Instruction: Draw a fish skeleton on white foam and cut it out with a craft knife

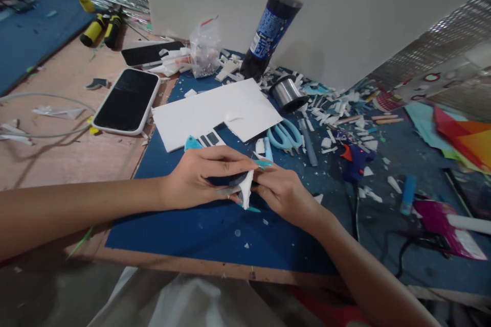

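Between my two hands, above the blue mat (172,230), is a small white piece (246,189) with a ragged edge and a grey, film-like side. My left hand (209,176) is closed on it, thumb below and fingers above. From the right, my right hand (286,191) meets the piece with its fingers curled; what they grip is hidden behind it. Long turquoise nails show on the fingers. Just beyond lie a white board (215,112) with a notch cut out, turquoise-handled scissors (284,135) and a striped black-and-white piece (210,138).
A phone (127,101) lies to the left, with yellow-black pliers (102,29) behind. A dark-drink bottle (270,23) stands at the back near a wire spool (288,94) and white scraps. At right are a blue glue gun (358,162) and coloured sheets (460,135).
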Tool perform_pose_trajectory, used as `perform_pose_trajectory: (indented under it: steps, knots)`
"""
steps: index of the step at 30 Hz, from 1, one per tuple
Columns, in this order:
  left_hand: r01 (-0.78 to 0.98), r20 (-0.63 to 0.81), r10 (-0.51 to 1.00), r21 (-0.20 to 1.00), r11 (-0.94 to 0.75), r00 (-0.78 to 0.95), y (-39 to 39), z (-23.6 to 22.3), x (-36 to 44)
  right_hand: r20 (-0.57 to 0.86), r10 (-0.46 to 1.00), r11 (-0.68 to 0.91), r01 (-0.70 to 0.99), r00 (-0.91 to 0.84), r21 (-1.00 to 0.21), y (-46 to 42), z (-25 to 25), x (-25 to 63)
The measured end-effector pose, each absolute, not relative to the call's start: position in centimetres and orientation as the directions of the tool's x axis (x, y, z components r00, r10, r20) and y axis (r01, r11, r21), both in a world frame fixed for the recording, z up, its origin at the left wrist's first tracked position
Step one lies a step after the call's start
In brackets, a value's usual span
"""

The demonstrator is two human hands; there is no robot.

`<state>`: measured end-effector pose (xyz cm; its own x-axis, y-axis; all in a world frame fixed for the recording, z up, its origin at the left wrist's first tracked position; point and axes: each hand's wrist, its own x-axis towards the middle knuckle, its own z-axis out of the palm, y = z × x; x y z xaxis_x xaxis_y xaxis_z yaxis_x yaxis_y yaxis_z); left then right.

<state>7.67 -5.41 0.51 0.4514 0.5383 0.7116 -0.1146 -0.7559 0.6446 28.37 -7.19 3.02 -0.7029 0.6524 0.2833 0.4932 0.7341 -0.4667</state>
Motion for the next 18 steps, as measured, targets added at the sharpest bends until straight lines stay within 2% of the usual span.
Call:
perform_pose_trajectory:
  steps: [13, 18]
  knots:
    - [0.090, 0.732, 0.502, 0.524, -0.847, 0.461, -5.75, 0.91, 7.20, 0.299, 0.670, 0.707, 0.463, -0.679, -0.535, -7.21, 3.14, 28.51]
    - [0.148, 0.717, 0.548, 0.543, -0.827, 0.430, -5.80, 0.87, 7.28, 0.292, 0.680, 0.694, 0.461, -0.673, -0.553, -7.10, 3.10, 28.61]
